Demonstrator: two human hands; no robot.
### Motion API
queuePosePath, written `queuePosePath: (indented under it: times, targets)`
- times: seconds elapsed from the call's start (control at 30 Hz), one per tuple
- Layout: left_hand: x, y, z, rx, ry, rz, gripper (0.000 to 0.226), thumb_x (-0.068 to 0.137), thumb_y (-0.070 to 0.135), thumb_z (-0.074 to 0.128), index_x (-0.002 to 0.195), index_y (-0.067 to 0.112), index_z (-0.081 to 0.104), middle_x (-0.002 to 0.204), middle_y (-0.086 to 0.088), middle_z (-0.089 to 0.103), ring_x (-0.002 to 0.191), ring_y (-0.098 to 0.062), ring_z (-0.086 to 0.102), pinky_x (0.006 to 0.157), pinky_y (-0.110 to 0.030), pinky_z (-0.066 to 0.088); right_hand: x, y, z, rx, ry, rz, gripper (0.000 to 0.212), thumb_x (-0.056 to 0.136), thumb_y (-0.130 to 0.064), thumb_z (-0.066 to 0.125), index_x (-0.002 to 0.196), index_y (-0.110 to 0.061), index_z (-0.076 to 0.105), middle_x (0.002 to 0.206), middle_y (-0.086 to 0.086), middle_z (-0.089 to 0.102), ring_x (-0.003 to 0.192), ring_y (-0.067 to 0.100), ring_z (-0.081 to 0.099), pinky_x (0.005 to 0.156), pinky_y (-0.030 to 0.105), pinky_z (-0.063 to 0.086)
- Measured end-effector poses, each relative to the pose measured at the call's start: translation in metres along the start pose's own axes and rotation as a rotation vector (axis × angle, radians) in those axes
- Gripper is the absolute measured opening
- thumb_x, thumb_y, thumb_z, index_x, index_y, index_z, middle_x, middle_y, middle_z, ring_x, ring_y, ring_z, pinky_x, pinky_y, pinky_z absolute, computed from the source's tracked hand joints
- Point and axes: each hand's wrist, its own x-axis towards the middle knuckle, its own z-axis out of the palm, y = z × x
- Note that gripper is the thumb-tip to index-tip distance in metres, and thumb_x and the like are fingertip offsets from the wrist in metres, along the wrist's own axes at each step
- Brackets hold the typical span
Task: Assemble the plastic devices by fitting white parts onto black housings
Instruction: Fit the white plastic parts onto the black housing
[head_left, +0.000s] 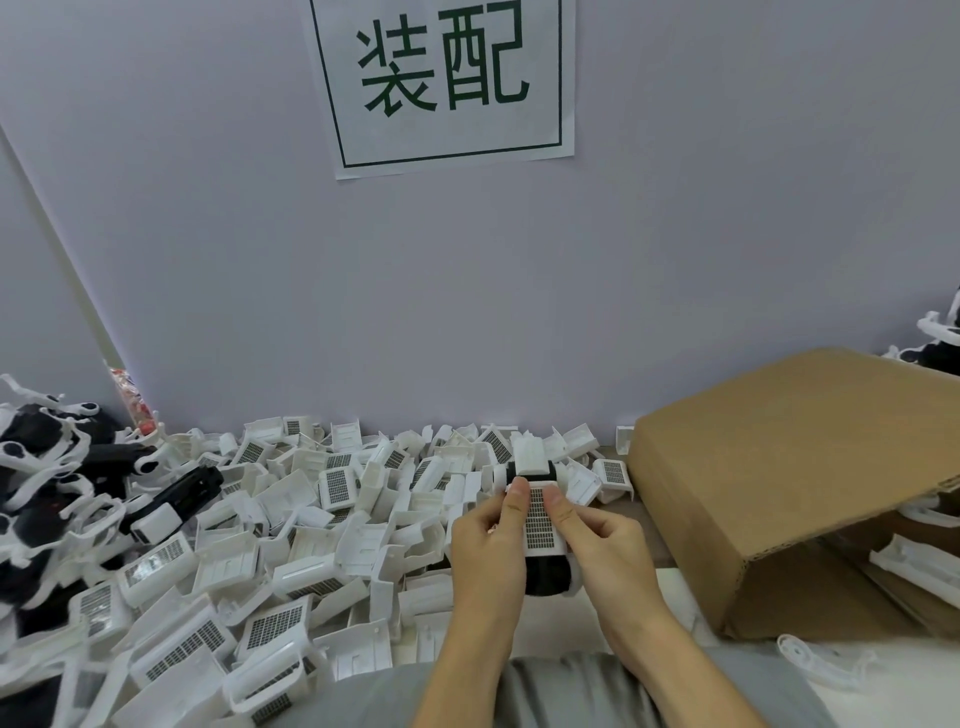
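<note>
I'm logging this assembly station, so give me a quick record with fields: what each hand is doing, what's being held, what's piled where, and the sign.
left hand: grips the held device from its left side, thumb pressing the grille
right hand: grips the right side, thumb on the grille
held device: white grille part over a black housing, seating cannot be told
white parts pile: loose, spread left of the hands up to the wall
black housings pile: far left
cardboard box: right of the hands, tipped
wall sign: green characters on white paper
</note>
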Motion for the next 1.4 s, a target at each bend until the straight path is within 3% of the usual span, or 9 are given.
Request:
queuePosePath:
  times: [0.17,0.27,0.43,0.6,0.77,0.9,1.03,1.27,1.4]
  targets:
    - [0.005,-0.004,-0.002,-0.125,-0.009,-0.127,0.027,0.097,0.031,0.064,0.091,0.01,0.079,0.09,-0.015,0.077,0.086,-0.031,0.075,0.081,-0.052,0.061,-0.002,0.001,0.0,-0.018,-0.061,0.021,0.027,0.086,-0.036,0.066,0.086,-0.014,0.082,0.09,0.01,0.078,0.087,0.023,0.074,0.069,0.027,0.057]
    - [0.005,-0.006,-0.002,-0.037,-0.034,-0.091,0.017,0.098,0.021,0.063,0.098,0.012,0.077,0.096,-0.015,0.077,0.095,-0.03,0.074,0.091,-0.055,0.057,0.001,0.005,-0.002,-0.041,-0.032,0.026,0.022,0.096,-0.022,0.064,0.089,-0.01,0.081,0.092,0.012,0.078,0.095,0.028,0.073,0.084,0.042,0.058]
    - [0.003,-0.008,-0.002,0.105,-0.021,0.002,0.019,0.101,0.022,0.058,0.096,0.023,0.077,0.092,-0.002,0.077,0.094,-0.019,0.072,0.088,-0.04,0.059,0.001,0.007,-0.004,-0.08,-0.015,-0.022,0.02,0.095,-0.016,0.065,0.082,-0.017,0.082,0.087,0.006,0.079,0.086,0.014,0.072,0.072,0.021,0.056]
    - [0.003,-0.006,-0.001,0.049,-0.079,0.041,0.02,0.102,0.024,0.057,0.106,0.024,0.076,0.099,0.0,0.077,0.098,-0.016,0.072,0.082,-0.031,0.057,0.002,0.009,-0.003,-0.075,0.026,-0.09,0.016,0.094,-0.021,0.067,0.087,-0.015,0.081,0.091,0.014,0.077,0.098,0.035,0.071,0.091,0.051,0.054]
    - [0.002,-0.009,0.001,0.019,-0.176,0.017,0.019,0.099,0.012,0.061,0.109,0.022,0.073,0.098,0.008,0.078,0.092,-0.005,0.072,0.071,-0.015,0.054,0.004,0.011,-0.008,0.006,0.119,-0.05,0.015,0.093,-0.014,0.067,0.091,-0.017,0.081,0.091,0.006,0.079,0.093,0.025,0.075,0.092,0.05,0.057]
    - [0.004,-0.011,-0.001,0.06,-0.103,0.006,0.022,0.1,0.007,0.058,0.104,0.02,0.076,0.094,0.001,0.078,0.093,-0.015,0.074,0.075,-0.027,0.057,0.006,0.011,-0.01,0.066,0.078,0.022,0.017,0.094,-0.011,0.064,0.105,-0.008,0.077,0.1,0.01,0.078,0.101,0.029,0.073,0.098,0.054,0.053]
    - [0.004,-0.009,-0.002,0.085,-0.029,0.008,0.023,0.1,0.008,0.058,0.11,0.019,0.075,0.102,0.002,0.077,0.099,-0.013,0.072,0.09,-0.032,0.057,0.005,0.011,-0.008,-0.004,0.079,-0.005,0.024,0.092,-0.002,0.066,0.114,-0.007,0.073,0.101,0.006,0.078,0.102,0.025,0.072,0.096,0.049,0.055]
    - [0.006,-0.009,-0.003,-0.001,0.089,-0.013,0.009,0.088,0.017,0.076,0.094,0.023,0.076,0.09,0.009,0.078,0.09,-0.008,0.072,0.069,-0.015,0.052,0.004,0.011,-0.003,-0.135,0.134,-0.133,0.016,0.091,-0.006,0.069,0.1,-0.019,0.071,0.084,-0.003,0.077,0.082,0.008,0.073,0.07,0.018,0.055]
    - [0.009,-0.01,-0.005,-0.126,0.079,-0.053,0.016,0.089,0.025,0.075,0.1,0.014,0.077,0.098,-0.001,0.078,0.099,-0.02,0.074,0.087,-0.037,0.058,-0.001,0.01,0.001,-0.274,0.072,-0.226,0.02,0.089,-0.013,0.073,0.098,-0.03,0.068,0.095,-0.023,0.073,0.092,-0.004,0.068,0.075,0.01,0.049]
